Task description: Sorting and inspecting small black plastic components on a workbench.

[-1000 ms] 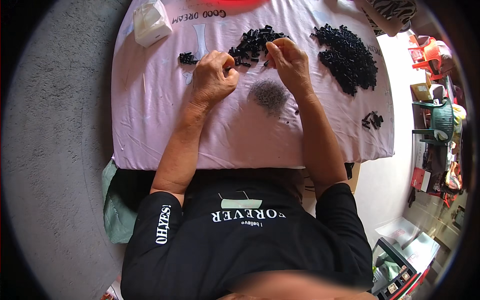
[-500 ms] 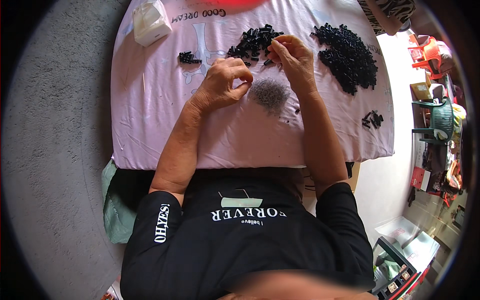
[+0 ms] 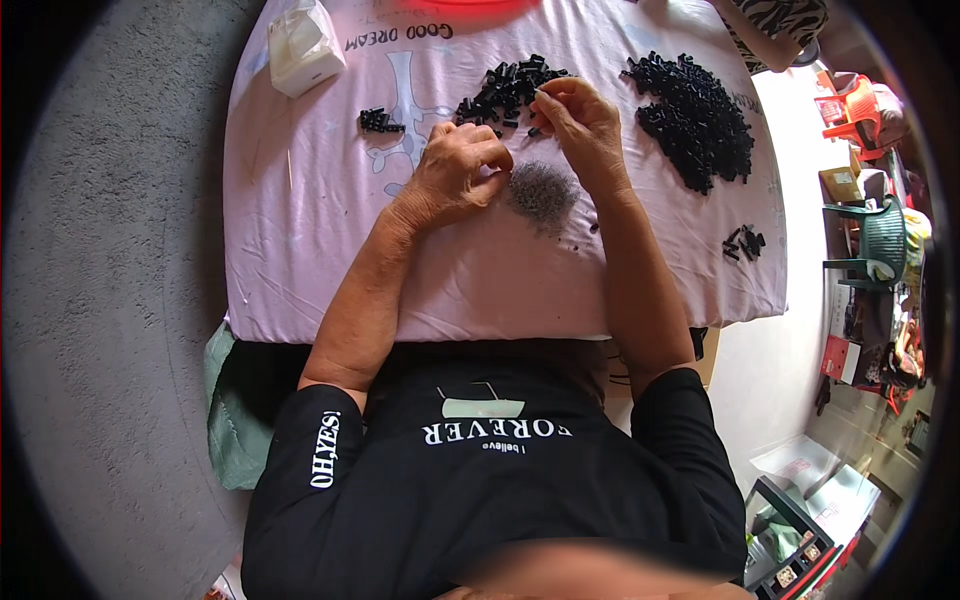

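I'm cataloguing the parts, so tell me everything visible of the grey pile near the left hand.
The grey pile is a loose, roughly round heap of tiny pieces, too small to make out singly; their material is unclear. It looks speckled, lies on the pink cloth and thins toward its edges. The left hand is close by its left edge; whether they touch, I cannot tell.

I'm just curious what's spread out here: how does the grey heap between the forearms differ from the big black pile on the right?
The grey heap is made of fine bits; the black pile has chunkier pieces. The grey heap is smaller than the black pile. The grey heap lies by the left hand; the black pile is apart from both hands. Both lie loose on the pink cloth.
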The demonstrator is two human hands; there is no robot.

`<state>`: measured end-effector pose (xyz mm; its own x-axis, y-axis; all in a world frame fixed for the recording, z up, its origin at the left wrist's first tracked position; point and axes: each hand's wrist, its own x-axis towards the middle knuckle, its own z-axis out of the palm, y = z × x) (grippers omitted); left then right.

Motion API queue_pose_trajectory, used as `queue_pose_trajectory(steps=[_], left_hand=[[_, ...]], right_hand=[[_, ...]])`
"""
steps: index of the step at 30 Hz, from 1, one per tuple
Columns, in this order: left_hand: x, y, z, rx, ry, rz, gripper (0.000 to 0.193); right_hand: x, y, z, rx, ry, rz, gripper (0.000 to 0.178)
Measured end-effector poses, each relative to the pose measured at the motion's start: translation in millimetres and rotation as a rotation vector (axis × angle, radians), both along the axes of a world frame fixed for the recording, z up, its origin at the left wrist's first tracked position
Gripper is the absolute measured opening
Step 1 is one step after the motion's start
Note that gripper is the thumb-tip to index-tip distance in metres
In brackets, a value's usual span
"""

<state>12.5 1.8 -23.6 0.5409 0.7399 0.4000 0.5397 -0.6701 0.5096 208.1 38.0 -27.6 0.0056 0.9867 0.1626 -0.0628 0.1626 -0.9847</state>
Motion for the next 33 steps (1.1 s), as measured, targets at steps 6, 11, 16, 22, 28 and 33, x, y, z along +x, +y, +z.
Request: queue_pose_trajectory(steps=[6, 11, 16, 22, 28, 33], left_hand=[[0.6, -0.8, -0.2, -0.005, 0.012, 0.007, 0.007], [2.1, -1.9, 1.6, -0.031, -0.021, -0.018, 0.01], [2.3, -2.7, 1.1, -0.037, -0.005, -0.041, 0.012], [-0.1, -1.7, 1.5, -0.049, 0.012, -0.033, 0.009], [-0.2, -2.0, 0.7, -0.039, 0.013, -0.01, 0.008], [-0.3, -2.9, 2.5, -0.038, 0.036, 0.011, 0.007]], right_hand=[[0.1, 0.5, -2.9, 0.011, -0.062, 0.002, 0.007], [-0.5, 1.1, -3.7, 0.019, -0.061, -0.005, 0.006], [-0.7, 0.4, -2.9, 0.014, -0.066, -0.006, 0.005], [-0.1, 0.6, -3.3, 0.012, -0.068, -0.003, 0.006], [2.7, 2.7, -7.6, 0.028, -0.103, 0.025, 0.008], [8.9, 3.0, -6.5, -0.057, -0.036, 0.159, 0.017]])
